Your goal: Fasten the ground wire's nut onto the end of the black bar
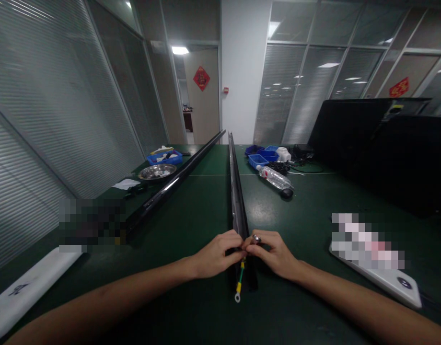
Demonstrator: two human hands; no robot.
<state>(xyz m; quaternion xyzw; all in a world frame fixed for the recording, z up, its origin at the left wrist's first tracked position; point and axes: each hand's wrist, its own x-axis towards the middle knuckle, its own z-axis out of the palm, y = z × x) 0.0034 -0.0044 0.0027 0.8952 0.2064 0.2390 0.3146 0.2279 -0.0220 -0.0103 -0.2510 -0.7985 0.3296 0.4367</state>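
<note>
While left hand [218, 255] and right hand [274, 251] meet, wire [241, 272] pokes out

With fingertips pinched nearly closed, both grip the far end of the wire (green, yellow-sleeved, ending in a metal eyelet [237, 298]), over the near end of a black strip [236, 191] on the table [295, 215].

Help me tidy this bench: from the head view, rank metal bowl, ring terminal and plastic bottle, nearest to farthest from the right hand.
1. Ring terminal: left of the right hand, wearer's side.
2. Plastic bottle: ahead, farther out.
3. Metal bowl: ahead, far left.
</note>
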